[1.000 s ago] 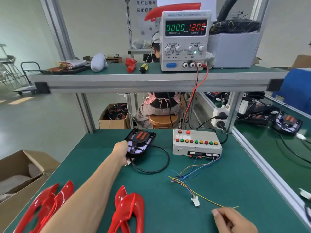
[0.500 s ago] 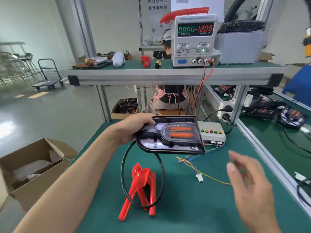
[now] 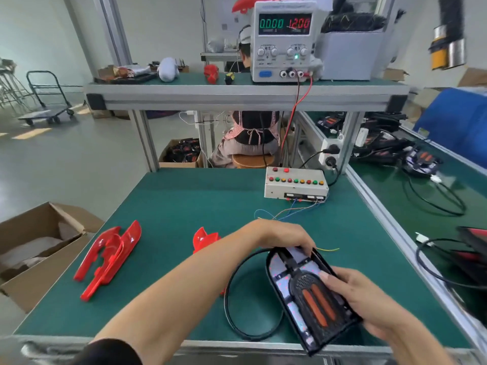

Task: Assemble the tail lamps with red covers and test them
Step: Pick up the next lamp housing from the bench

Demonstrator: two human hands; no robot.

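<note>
So compared with half a second back, the tail lamp (image 3: 307, 296) had come down from mid-air near the test box (image 3: 295, 184) to low over the near edge of the table (image 3: 184, 201), closer to the person. The right hand (image 3: 369, 299), which was just hovering spread out before, now had a grip on the lamp's right side, thumb lying across the top by the two orange strips and the fingers curled underneath. The left hand (image 3: 279, 237) had shifted too, its grip now curled over the far rounded end of the lamp. So the lamp sat between both hands, face up, tilted a bit toward the camera.

The black cable (image 3: 232, 306) looped down from the lamp onto the table on its left. One red cover (image 3: 204, 239) lay just behind the left forearm (partly hidden), and two more red covers (image 3: 110, 256) sat well off to the left near the cardboard box (image 3: 31, 248).

The power supply (image 3: 283, 40) up on the shelf read 0.000 and 12.00, same as earlier.
</note>
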